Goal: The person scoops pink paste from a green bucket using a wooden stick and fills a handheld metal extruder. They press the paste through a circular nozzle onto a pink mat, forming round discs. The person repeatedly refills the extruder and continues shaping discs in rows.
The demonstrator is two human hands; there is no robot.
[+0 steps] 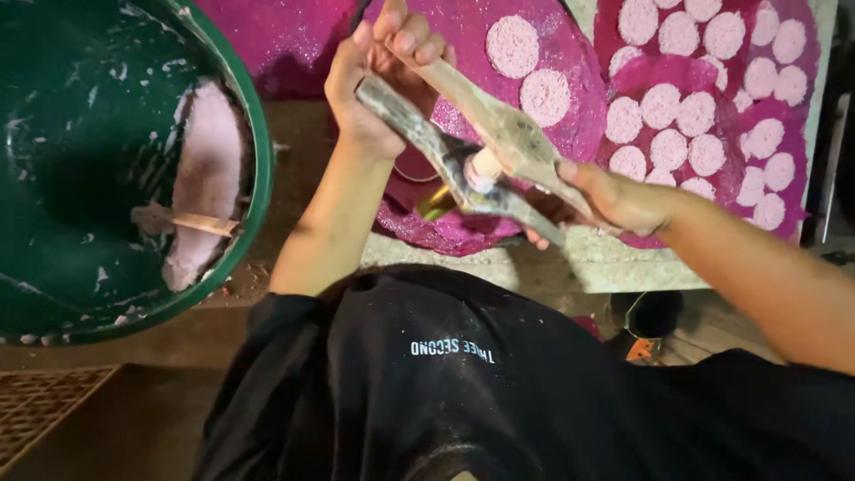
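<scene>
Fingers [403, 36] of the left hand [374, 80] are curled tight round the far ends of two wooden paddles [499, 134], which cross like tongs. The right hand [614, 200] grips the near ends, fingers closed. Pinched between the paddles sits a pale pink lump [485, 167]. All this hovers above a magenta sheet [543, 53] dotted with flat pink discs [660, 105]. Left of the sheet stands a green basin [254, 134] holding pink dough [205, 178] and a wooden stick [200, 223]. A black shirt [463, 383] fills the foreground below the sheet.
</scene>
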